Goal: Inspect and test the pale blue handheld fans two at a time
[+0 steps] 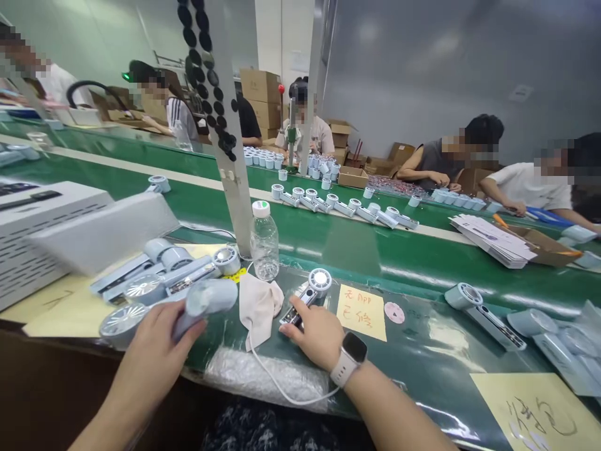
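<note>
Under the right hand [312, 333], a pale blue handheld fan [305, 300], fingers curved over it, flat on the green conveyor belt [347, 250]; in the closed left hand [150, 357], a second fan [204, 304], gripped by its body; between both hands, a crumpled beige cloth [259, 310]; just beyond, a water bottle [264, 247].

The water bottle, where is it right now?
In the head view, the clear plastic water bottle stands upright a little left of the middle, just behind the beige cloth and right beside the foot of the white post.

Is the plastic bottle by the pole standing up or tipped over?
Upright: the plastic bottle rests on its base, white cap on top.
</note>
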{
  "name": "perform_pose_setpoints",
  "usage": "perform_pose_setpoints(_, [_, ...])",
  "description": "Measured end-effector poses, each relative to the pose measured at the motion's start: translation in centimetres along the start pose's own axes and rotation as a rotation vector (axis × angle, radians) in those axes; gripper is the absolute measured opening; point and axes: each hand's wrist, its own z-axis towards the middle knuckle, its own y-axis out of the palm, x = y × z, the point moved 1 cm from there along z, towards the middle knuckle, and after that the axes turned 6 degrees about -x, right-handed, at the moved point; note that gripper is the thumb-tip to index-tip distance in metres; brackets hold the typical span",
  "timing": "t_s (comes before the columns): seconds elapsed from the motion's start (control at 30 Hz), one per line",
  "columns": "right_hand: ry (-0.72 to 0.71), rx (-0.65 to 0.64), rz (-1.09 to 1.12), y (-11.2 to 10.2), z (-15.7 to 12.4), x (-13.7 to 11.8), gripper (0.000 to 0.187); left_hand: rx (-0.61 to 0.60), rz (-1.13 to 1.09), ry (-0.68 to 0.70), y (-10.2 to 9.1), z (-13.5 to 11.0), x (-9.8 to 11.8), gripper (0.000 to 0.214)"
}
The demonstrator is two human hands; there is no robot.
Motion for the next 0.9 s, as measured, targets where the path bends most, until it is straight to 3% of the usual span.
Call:
perform_pose_setpoints(0.07, [0.016,-0.003,0.000,-0.1,-0.5,-0.4,0.054,-0.025,-0.578,-0.153,0.7,-1.7,-0.3,0.044])
perform_pose_setpoints(0.17, [-0.009,0.014,0.008,-0.4,-1.9,-1.8,0.048,-0.295,-1.397,-0.272,3.1,-3.7,0.5,0.037])
perform_pose_setpoints(0.23, [-0.073,0.032,-0.016,-0.1,-2.9,-3.4,0.044,-0.454,-1.712,-0.330,4.8,-4.3,1.6,0.037])
perform_pose_setpoints(0.33, [-0.184,0.068,-0.095,1.0,-4.0,-5.7,0.041,-0.608,-2.012,-0.252,6.5,-4.2,2.8,0.043])
perform_pose_setpoints(0.43, [-0.267,0.120,-0.140,2.3,-4.6,-7.1,0.047,-0.747,-2.151,-0.172,6.9,-4.3,2.9,0.040])
perform_pose_setpoints(0.53, [-0.431,0.087,-0.107,2.5,-4.6,-7.9,0.072,-0.816,-2.207,-0.228,6.0,-4.4,2.0,0.037])
perform_pose_setpoints(0.6, [-0.559,-0.003,0.014,1.9,-3.8,-7.9,0.086,-0.718,-2.196,-0.262,4.7,-4.4,1.0,0.036])
perform_pose_setpoints(0.63, [-0.557,-0.019,0.091,1.4,-3.0,-7.5,0.084,-0.627,-2.169,-0.269,4.0,-4.4,0.5,0.035])
perform_pose_setpoints(0.7, [-0.393,0.050,0.210,0.5,-0.6,-6.1,0.060,-0.426,-2.102,-0.250,2.6,-4.3,-0.5,0.038])
perform_pose_setpoints(0.77, [-0.153,0.221,0.208,0.1,2.2,-4.1,0.033,-0.303,-2.055,-0.222,1.5,-4.4,-0.9,0.040])
perform_pose_setpoints(0.9, [-0.090,0.272,0.228,1.8,6.4,-0.9,0.020,-0.306,-2.076,-0.259,1.4,-4.8,-0.2,0.042])
